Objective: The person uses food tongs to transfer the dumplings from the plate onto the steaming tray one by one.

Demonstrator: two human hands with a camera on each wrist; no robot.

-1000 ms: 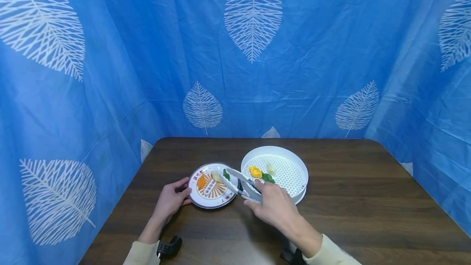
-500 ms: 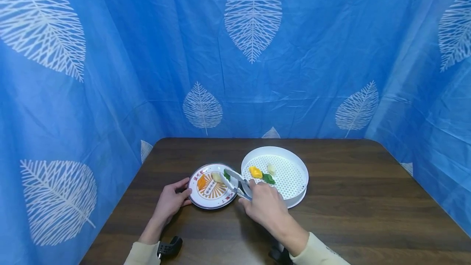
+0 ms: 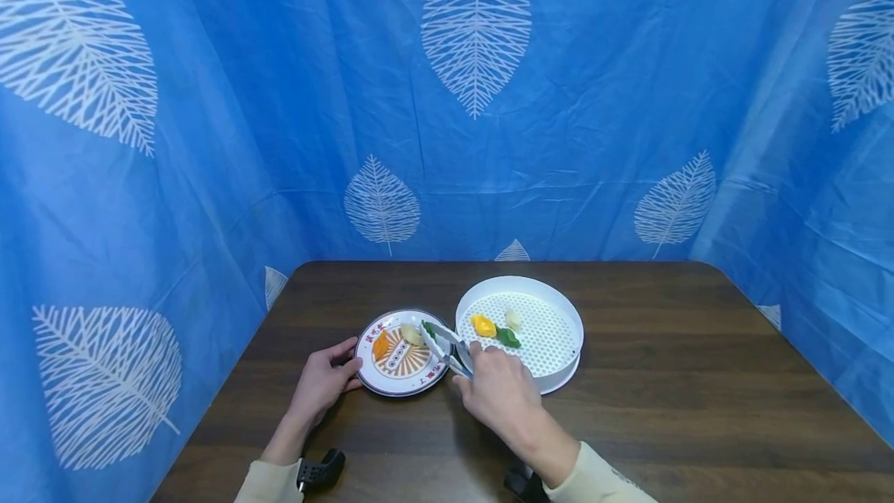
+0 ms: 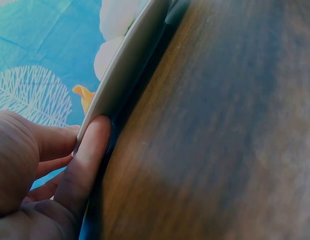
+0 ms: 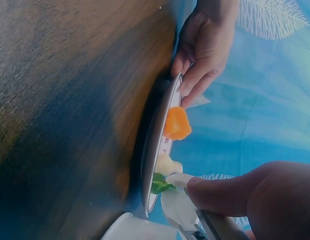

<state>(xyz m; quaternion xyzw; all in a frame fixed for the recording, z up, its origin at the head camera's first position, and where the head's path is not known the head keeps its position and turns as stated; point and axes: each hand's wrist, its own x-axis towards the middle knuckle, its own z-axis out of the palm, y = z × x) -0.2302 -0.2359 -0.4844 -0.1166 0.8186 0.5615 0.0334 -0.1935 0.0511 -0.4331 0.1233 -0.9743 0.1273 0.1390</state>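
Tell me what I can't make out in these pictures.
Head: handle of the grey-and-white tongs, hidden by the right grip.
Head: part of the green leafy piece, behind the tongs.
Left wrist: printed face of the round white plate, turned away.
Right wrist: most of the round white perforated tray, beyond the bottom edge.

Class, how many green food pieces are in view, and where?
2: one green piece at the tips of the tongs, on or just above the plate; another green piece in the white round tray.
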